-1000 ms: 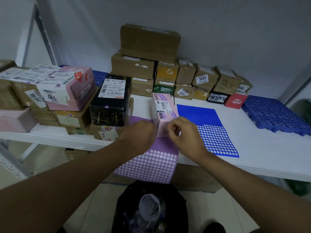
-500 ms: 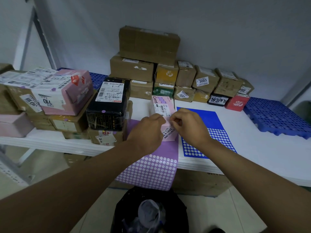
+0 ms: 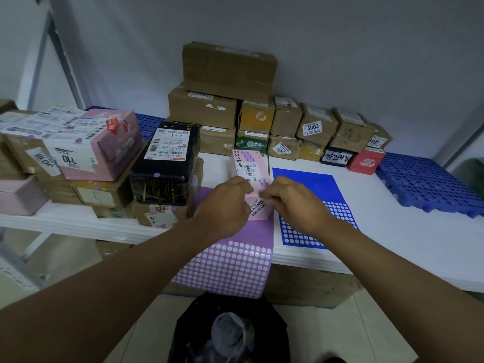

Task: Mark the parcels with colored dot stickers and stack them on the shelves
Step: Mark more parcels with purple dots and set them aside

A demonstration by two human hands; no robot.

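Note:
A pink parcel (image 3: 249, 169) with a white label stands on the white shelf (image 3: 392, 231), its near end on a purple dot sticker sheet (image 3: 230, 265) that hangs over the shelf's front edge. My left hand (image 3: 225, 203) grips the parcel's near left corner with curled fingers. My right hand (image 3: 293, 203) pinches at the parcel's near top edge, fingertips almost meeting the left hand's. Any sticker between the fingers is too small to see. A blue dot sticker sheet (image 3: 309, 184) lies flat just right of the parcel.
Marked parcels are stacked at left: a black box (image 3: 165, 163) and a pink box (image 3: 99, 145) on brown cartons. Brown cartons (image 3: 227, 69) and small boxes line the back wall. A blue plastic pallet (image 3: 429, 184) lies at right. A black bin bag (image 3: 230, 331) stands below.
Both hands have stayed on the pink parcel, and their fingertips have drawn closer together at its near top edge. The view has shifted slightly.

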